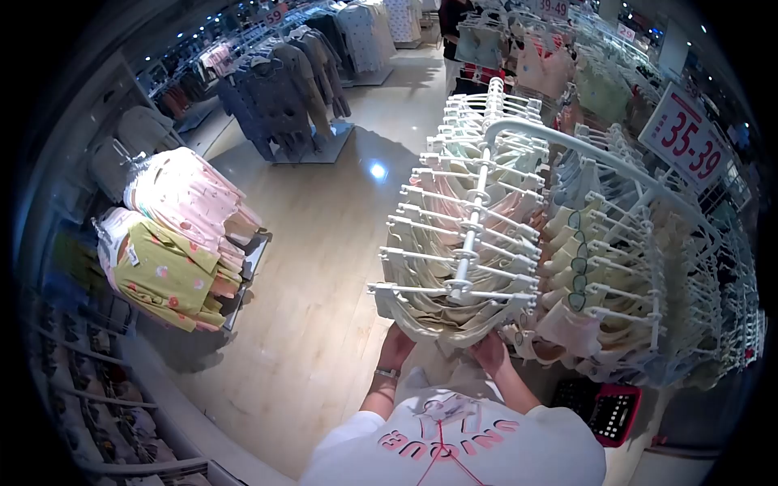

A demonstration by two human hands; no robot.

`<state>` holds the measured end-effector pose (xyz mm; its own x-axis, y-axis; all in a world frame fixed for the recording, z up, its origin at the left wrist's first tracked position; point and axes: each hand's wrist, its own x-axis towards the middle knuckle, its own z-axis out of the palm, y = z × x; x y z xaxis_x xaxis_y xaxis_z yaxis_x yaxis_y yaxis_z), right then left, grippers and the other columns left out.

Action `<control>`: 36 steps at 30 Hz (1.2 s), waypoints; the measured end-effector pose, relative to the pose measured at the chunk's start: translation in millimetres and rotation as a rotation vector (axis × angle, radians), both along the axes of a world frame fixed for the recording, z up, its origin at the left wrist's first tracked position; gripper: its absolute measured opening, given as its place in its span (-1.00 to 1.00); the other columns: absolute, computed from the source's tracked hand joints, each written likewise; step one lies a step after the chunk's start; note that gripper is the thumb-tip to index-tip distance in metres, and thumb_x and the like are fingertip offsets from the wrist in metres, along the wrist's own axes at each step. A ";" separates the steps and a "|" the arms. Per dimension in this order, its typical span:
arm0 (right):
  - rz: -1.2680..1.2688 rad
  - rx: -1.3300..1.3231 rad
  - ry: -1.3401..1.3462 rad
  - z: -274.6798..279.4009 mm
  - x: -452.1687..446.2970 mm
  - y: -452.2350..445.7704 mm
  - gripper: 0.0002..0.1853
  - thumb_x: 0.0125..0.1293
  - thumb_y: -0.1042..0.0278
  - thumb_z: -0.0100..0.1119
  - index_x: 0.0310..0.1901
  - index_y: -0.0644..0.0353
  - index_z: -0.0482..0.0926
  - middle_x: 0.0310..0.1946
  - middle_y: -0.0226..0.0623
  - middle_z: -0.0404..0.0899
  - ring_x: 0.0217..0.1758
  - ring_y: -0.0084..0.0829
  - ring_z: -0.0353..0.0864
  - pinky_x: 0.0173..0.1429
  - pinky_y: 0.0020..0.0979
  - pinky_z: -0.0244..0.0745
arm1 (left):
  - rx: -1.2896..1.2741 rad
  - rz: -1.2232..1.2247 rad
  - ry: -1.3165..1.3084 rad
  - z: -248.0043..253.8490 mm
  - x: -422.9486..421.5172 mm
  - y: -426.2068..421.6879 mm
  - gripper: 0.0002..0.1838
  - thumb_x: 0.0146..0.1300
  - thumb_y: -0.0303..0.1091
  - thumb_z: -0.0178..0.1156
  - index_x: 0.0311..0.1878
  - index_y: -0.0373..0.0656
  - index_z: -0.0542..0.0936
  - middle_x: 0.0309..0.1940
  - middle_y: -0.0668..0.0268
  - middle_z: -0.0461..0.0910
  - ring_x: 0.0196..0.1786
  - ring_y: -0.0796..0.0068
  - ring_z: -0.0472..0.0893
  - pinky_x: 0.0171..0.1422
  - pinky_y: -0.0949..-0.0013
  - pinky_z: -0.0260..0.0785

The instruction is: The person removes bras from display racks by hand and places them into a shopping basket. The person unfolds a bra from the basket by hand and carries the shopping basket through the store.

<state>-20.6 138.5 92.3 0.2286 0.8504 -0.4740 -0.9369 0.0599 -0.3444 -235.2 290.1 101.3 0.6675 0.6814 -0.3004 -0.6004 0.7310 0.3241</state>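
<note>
A white rail (478, 190) in front of me carries rows of white clip hangers (494, 271) with thin cream, green and pink garments on them. The frontmost is a cream garment (438, 326), its top edge sagging in a curve between the clips. At its lower left side is my left hand (395, 348), with a band on the wrist. On its lower right side my right hand (490, 353) is level with the left. Both hands look closed on the garment's edges, with fingers partly hidden by the cloth.
To the right, another rack holds cream garments (620, 316) under a "35-39" price sign (685, 136). A black and red basket (616, 413) sits low at right. Pink pyjamas (190, 198) and a green top (166, 275) hang at left. Dark clothes (279, 97) hang beyond the wooden floor (308, 324).
</note>
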 end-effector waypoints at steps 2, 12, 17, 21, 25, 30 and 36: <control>-0.110 0.012 0.000 22.7 -20.4 7.7 -0.71 0.32 0.13 -0.05 -0.01 0.05 0.42 -0.03 -0.40 0.49 0.03 -0.44 0.45 0.11 -0.33 0.35 | 0.077 -0.086 0.000 32.1 -4.2 3.6 -0.55 0.24 -0.26 0.06 0.16 -0.24 0.34 0.12 0.19 0.42 0.16 0.29 0.40 0.29 0.18 0.22; -0.420 -0.060 -0.088 10.5 -46.0 18.5 -0.74 0.29 0.21 0.01 -0.03 0.08 0.45 -0.08 -0.40 0.52 -0.03 -0.48 0.48 0.03 -0.39 0.42 | 0.134 -0.283 0.091 37.0 5.8 43.4 -0.55 0.29 -0.23 0.01 0.19 -0.24 0.32 0.14 0.29 0.40 0.16 0.41 0.39 0.30 0.31 0.19; -0.495 0.071 0.003 20.6 -57.4 10.1 -0.69 0.28 0.27 -0.01 0.03 0.14 0.40 0.01 -0.31 0.48 0.07 -0.39 0.46 0.17 -0.30 0.35 | 0.152 -0.354 0.137 37.4 4.2 45.0 -0.67 0.30 -0.26 -0.02 0.07 -0.20 0.41 0.01 0.29 0.49 0.04 0.46 0.46 0.17 0.34 0.30; -0.444 0.108 0.099 9.7 -56.7 3.9 -0.68 0.25 0.29 0.02 0.04 0.12 0.41 0.01 -0.32 0.48 0.10 -0.39 0.44 0.18 -0.26 0.34 | 0.078 -0.388 0.094 35.0 10.8 43.4 -0.68 0.31 -0.27 -0.05 0.06 -0.19 0.42 0.00 0.29 0.49 0.04 0.46 0.47 0.16 0.35 0.31; -0.361 0.142 0.100 13.3 -59.3 6.2 -0.65 0.25 0.24 0.02 0.06 0.09 0.40 0.05 -0.34 0.47 0.12 -0.36 0.43 0.21 -0.22 0.30 | 0.060 -0.377 0.140 43.1 12.0 33.9 -0.66 0.34 -0.23 -0.10 0.10 -0.17 0.39 0.03 0.31 0.48 0.05 0.46 0.47 0.16 0.36 0.32; -0.269 0.186 0.058 27.8 -50.5 12.3 -0.60 0.26 0.17 0.01 0.11 0.08 0.38 0.09 -0.34 0.44 0.14 -0.34 0.40 0.23 -0.22 0.25 | 0.068 -0.282 0.183 47.2 22.9 27.9 -0.63 0.36 -0.19 -0.13 0.14 -0.16 0.34 0.05 0.32 0.46 0.06 0.45 0.46 0.13 0.35 0.35; -0.231 0.197 -0.093 62.7 -45.7 16.0 -0.63 0.22 0.32 0.04 0.09 0.07 0.35 0.03 -0.42 0.45 0.12 -0.43 0.40 0.25 -0.29 0.23 | 0.307 -0.067 0.407 45.4 23.8 25.2 -0.61 0.34 -0.19 -0.06 0.15 -0.17 0.35 0.04 0.30 0.47 0.07 0.44 0.46 0.17 0.34 0.32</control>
<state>-66.3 154.5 154.9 0.4607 0.8443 -0.2735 -0.8559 0.3411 -0.3888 -211.4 315.3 146.7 0.5833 0.7387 -0.3378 -0.3360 0.5980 0.7276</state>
